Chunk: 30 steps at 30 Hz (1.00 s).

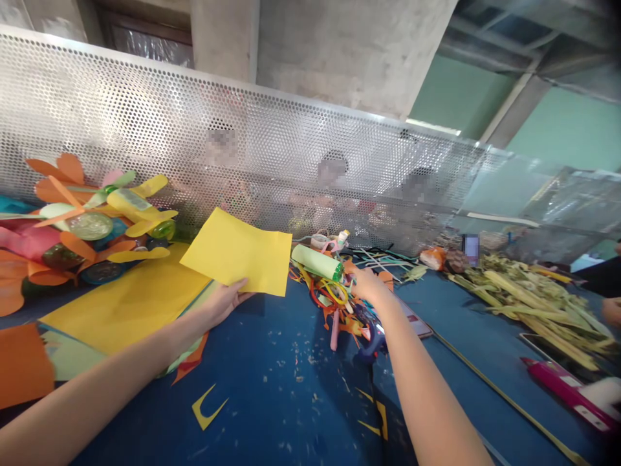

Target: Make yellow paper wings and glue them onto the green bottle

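Now holding yellow paper (242,255)

Far left, seems to have petal bottles (129,206) done. Next, pinching the paper above the table (266,414) between thumb and fingers of left hand (227,301); looks uncut, so maybe leaves cutting. Holding right hand (366,285) by scraps (347,316); cannot tell its fingers.

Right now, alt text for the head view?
A person's left hand holds a yellow sheet above a blue table; the right hand is at a jumbled pile of colourful scraps. Bottles with paper petals sit at left, husk-like strips at right.
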Each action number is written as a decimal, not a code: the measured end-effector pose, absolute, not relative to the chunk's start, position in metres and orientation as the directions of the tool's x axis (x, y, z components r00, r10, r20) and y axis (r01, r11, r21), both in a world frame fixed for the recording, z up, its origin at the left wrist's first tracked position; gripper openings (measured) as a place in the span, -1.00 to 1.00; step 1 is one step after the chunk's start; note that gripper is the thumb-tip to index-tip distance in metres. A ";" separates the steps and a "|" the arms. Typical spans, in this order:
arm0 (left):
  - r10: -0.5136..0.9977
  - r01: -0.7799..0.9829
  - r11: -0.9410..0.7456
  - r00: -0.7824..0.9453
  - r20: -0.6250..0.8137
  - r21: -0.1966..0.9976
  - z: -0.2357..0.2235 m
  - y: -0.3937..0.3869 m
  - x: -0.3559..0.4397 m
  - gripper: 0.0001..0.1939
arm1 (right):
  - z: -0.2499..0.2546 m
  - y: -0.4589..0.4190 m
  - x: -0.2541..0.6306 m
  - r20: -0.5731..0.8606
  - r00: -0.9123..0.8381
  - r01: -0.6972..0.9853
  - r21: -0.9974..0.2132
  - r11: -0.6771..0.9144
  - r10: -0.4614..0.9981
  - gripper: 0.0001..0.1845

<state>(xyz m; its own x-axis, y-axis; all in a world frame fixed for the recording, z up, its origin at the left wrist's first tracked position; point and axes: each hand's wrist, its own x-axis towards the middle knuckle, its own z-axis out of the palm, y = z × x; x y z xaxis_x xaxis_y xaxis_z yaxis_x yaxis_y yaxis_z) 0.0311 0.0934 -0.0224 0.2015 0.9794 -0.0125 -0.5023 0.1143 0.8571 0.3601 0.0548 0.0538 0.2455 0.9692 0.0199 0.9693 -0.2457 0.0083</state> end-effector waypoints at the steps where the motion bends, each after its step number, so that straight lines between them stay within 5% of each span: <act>1: 0.980 -0.505 0.109 0.199 -0.007 0.856 -0.023 0.093 0.031 -0.56 | 0.057 0.054 0.355 0.033 0.233 0.973 0.002 -0.233 0.972 -0.70; 4: 0.981 -0.512 0.102 0.192 -0.002 0.853 -0.022 0.092 0.032 -0.56 | 0.059 0.054 0.338 -0.001 0.187 0.982 -0.020 -0.187 0.982 -0.80; 13: 0.981 -0.534 0.131 0.190 -0.033 0.835 -0.015 0.087 0.033 -0.54 | 0.030 0.063 0.313 -0.129 0.226 0.962 -0.128 -0.242 0.966 -0.71; 24: 0.981 -0.512 0.121 0.191 -0.025 0.850 -0.015 0.087 0.034 -0.58 | 0.056 0.052 0.337 -0.186 -0.024 0.647 -0.752 -0.127 0.982 -0.60; 30: 0.981 -0.537 0.130 0.189 -0.032 0.834 -0.013 0.085 0.035 -0.54 | 0.053 0.056 0.336 -0.053 -0.166 0.347 -0.938 0.008 0.985 -0.60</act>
<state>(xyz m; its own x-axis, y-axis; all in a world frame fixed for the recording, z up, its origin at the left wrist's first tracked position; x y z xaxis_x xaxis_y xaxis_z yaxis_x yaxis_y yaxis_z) 0.0346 0.0852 -0.0134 0.1889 0.9815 -0.0319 -0.5369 0.1304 0.8335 0.3357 0.0557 0.0526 -0.1662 0.9847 -0.0526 0.3469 0.0084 -0.9379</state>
